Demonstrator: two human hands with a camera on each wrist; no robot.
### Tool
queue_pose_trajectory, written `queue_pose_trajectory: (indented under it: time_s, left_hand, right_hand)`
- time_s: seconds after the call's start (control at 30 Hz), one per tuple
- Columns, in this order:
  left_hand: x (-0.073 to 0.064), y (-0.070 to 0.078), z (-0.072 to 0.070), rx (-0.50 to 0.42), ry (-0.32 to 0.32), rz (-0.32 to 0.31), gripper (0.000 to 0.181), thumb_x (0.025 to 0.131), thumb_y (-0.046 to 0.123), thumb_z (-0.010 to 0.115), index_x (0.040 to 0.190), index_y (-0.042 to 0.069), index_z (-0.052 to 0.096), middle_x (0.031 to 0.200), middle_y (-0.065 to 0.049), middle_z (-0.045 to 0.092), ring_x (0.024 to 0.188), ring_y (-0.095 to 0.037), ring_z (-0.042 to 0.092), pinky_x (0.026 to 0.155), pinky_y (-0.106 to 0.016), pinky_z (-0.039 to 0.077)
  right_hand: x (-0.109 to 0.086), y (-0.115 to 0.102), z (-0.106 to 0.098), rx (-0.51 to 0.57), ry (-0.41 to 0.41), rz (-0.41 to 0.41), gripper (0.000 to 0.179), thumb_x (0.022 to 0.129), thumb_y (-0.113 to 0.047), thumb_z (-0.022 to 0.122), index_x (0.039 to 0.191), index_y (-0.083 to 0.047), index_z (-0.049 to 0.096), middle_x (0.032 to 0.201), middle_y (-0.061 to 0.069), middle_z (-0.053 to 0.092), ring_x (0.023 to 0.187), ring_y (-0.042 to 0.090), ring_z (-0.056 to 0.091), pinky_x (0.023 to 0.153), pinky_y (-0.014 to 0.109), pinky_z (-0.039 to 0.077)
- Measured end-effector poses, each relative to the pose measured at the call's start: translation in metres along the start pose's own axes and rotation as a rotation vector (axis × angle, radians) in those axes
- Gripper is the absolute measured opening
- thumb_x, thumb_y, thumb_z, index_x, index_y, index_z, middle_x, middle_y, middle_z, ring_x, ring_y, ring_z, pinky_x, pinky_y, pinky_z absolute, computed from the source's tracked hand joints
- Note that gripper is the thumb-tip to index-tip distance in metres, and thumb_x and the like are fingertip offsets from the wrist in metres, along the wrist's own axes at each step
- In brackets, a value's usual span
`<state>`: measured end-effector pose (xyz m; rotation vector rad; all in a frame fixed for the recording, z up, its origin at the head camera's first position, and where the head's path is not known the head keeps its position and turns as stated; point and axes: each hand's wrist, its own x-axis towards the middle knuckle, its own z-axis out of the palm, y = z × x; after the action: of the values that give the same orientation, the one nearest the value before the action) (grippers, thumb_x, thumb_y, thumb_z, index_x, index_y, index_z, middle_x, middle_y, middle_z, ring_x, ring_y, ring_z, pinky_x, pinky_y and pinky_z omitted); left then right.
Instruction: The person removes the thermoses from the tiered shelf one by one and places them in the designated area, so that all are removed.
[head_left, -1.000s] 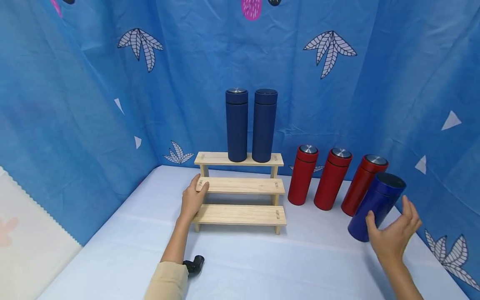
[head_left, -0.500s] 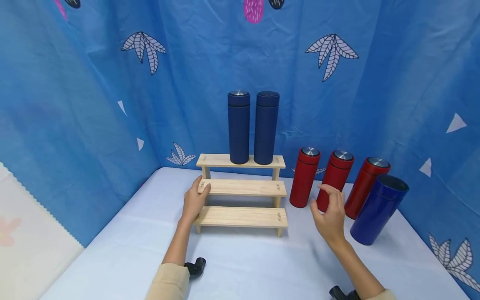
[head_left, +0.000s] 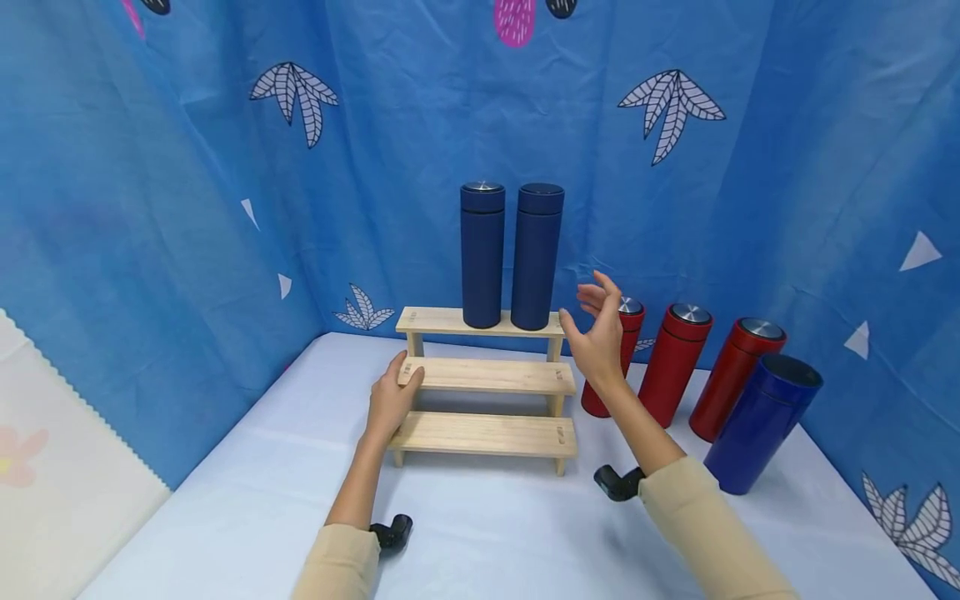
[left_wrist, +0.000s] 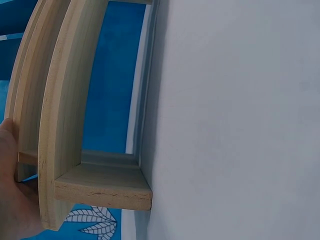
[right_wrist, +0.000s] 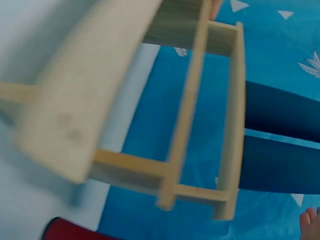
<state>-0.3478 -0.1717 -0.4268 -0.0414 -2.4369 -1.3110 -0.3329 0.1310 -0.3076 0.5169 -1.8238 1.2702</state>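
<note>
A three-tier wooden display stand (head_left: 487, 375) stands on the white cloth. My left hand (head_left: 387, 402) holds the left end of its middle tier, thumb over the top; in the left wrist view, part of the hand (left_wrist: 17, 200) lies against the wood. On the top tier two navy thermos flasks (head_left: 482, 258) stand upright side by side. My right hand (head_left: 598, 337) is raised beside the right navy flask (head_left: 537, 258), fingers spread and curved with nothing in them. It partly covers the leftmost red thermos flask (head_left: 596, 400) from the head camera.
Two more red flasks (head_left: 675, 362) and a glossy blue flask (head_left: 761, 425) stand in a row right of the stand. Blue patterned curtains (head_left: 420, 125) hang behind. Black wrist cameras (head_left: 393, 533) sit on both wrists.
My right hand has left the glossy blue flask and moved left and up to the navy flasks. The left hand has stayed on the stand, and the view has shifted slightly.
</note>
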Motion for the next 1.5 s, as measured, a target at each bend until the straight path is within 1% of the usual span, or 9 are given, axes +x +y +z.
queue_pose_trajectory:
  time_s: [0.13, 0.23, 0.3, 0.5, 0.67, 0.83, 1.0, 1.33, 1.5]
  left_hand:
    - [0.001, -0.001, -0.002, 0.004, 0.007, 0.001, 0.070, 0.090, 0.053, 0.048, 0.144, 0.010, 0.032, 0.136, -0.020, 0.044, 0.123, -0.038, 0.042, 0.098, -0.053, 0.035]
    - [0.002, -0.001, -0.003, -0.001, 0.008, -0.002, 0.069, 0.091, 0.052, 0.048, 0.143, 0.011, 0.032, 0.137, -0.019, 0.043, 0.124, -0.038, 0.041, 0.099, -0.052, 0.034]
    - [0.002, 0.000, -0.003, -0.005, 0.005, -0.004, 0.068, 0.091, 0.051, 0.049, 0.143, 0.011, 0.033, 0.137, -0.020, 0.043, 0.125, -0.037, 0.040, 0.099, -0.052, 0.034]
    - [0.002, 0.000, -0.002, -0.009, -0.014, -0.011, 0.067, 0.091, 0.050, 0.049, 0.143, 0.012, 0.032, 0.137, -0.020, 0.043, 0.125, -0.037, 0.040, 0.099, -0.052, 0.034]
    - [0.001, 0.001, 0.000, -0.013, -0.015, -0.004, 0.068, 0.091, 0.051, 0.049, 0.143, 0.011, 0.032, 0.137, -0.019, 0.044, 0.124, -0.037, 0.041, 0.099, -0.052, 0.034]
    - [0.001, 0.000, 0.000, -0.008, -0.014, -0.001, 0.069, 0.091, 0.051, 0.049, 0.144, 0.011, 0.032, 0.136, -0.020, 0.044, 0.124, -0.038, 0.041, 0.099, -0.052, 0.034]
    - [0.001, -0.001, -0.001, -0.008, -0.013, 0.001, 0.068, 0.091, 0.050, 0.050, 0.144, 0.011, 0.032, 0.137, -0.020, 0.043, 0.124, -0.039, 0.041, 0.099, -0.053, 0.034]
    - [-0.002, -0.002, 0.000, -0.006, -0.018, 0.004, 0.068, 0.091, 0.050, 0.049, 0.143, 0.010, 0.032, 0.137, -0.020, 0.043, 0.125, -0.038, 0.040, 0.099, -0.053, 0.034]
    - [-0.002, 0.000, -0.001, -0.006, -0.012, 0.007, 0.067, 0.092, 0.049, 0.049, 0.144, 0.011, 0.032, 0.137, -0.021, 0.043, 0.123, -0.038, 0.041, 0.098, -0.052, 0.035]
  right_hand:
    - [0.027, -0.002, 0.018, 0.031, -0.033, 0.016, 0.067, 0.085, -0.002, 0.063, 0.140, -0.002, 0.025, 0.126, 0.023, 0.044, 0.117, 0.034, 0.046, 0.099, 0.046, 0.036]
    - [0.042, 0.018, 0.031, 0.000, -0.101, 0.076, 0.078, 0.086, -0.015, 0.066, 0.146, -0.014, 0.016, 0.136, 0.018, 0.038, 0.124, 0.031, 0.041, 0.102, 0.044, 0.034]
    - [0.048, 0.023, 0.037, -0.016, -0.162, 0.121, 0.085, 0.086, -0.019, 0.067, 0.148, -0.018, 0.010, 0.142, 0.019, 0.031, 0.127, 0.035, 0.037, 0.101, 0.048, 0.034]
    - [0.052, 0.043, 0.045, -0.064, -0.296, 0.225, 0.097, 0.085, -0.026, 0.068, 0.148, -0.030, -0.005, 0.150, 0.015, 0.019, 0.130, 0.037, 0.033, 0.096, 0.057, 0.036]
    - [0.047, 0.044, 0.044, -0.089, -0.268, 0.227, 0.099, 0.083, -0.028, 0.071, 0.147, -0.037, -0.003, 0.152, 0.005, 0.016, 0.127, 0.035, 0.036, 0.094, 0.055, 0.039]
    - [0.030, 0.034, 0.038, -0.050, -0.177, 0.195, 0.097, 0.080, -0.026, 0.074, 0.147, -0.039, 0.004, 0.148, 0.008, 0.027, 0.121, 0.033, 0.043, 0.091, 0.052, 0.042]
    - [0.004, 0.022, 0.024, -0.024, -0.109, 0.116, 0.097, 0.078, -0.023, 0.075, 0.148, -0.037, 0.009, 0.140, 0.015, 0.036, 0.115, 0.033, 0.048, 0.089, 0.051, 0.044]
    - [-0.058, 0.014, -0.026, -0.081, -0.058, 0.070, 0.102, 0.072, -0.009, 0.079, 0.149, -0.030, 0.016, 0.125, 0.019, 0.050, 0.103, 0.033, 0.055, 0.084, 0.054, 0.046]
    - [-0.078, 0.019, -0.054, -0.168, -0.022, 0.094, 0.105, 0.070, -0.004, 0.079, 0.149, -0.025, 0.014, 0.128, 0.021, 0.047, 0.110, 0.033, 0.051, 0.086, 0.056, 0.044]
